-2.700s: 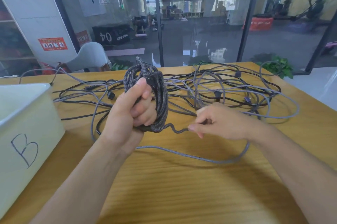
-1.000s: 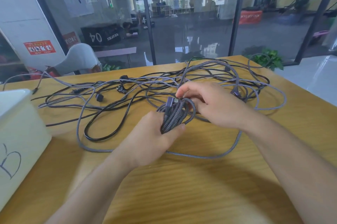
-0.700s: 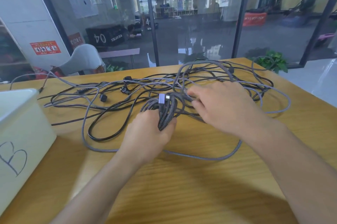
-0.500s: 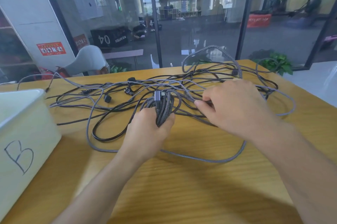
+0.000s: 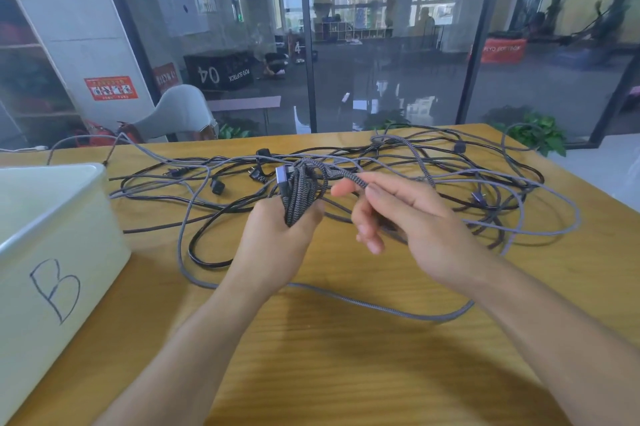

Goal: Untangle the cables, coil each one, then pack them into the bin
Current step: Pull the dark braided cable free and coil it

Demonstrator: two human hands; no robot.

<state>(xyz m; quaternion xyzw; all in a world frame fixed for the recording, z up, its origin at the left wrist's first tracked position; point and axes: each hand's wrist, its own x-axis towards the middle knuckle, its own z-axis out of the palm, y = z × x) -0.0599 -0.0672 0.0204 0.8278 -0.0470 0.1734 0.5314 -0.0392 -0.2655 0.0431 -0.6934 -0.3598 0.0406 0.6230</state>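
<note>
grey braided coil upright; tangled cables behind; white bin left.

The coiled cable in the left hand is braided grey and black. Loose cables beyond are grey or black. The bin is white, the surface yellow woodgrain.

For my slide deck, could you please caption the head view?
Left hand grips a coiled braided cable; right hand pinches its loose strand.
</note>
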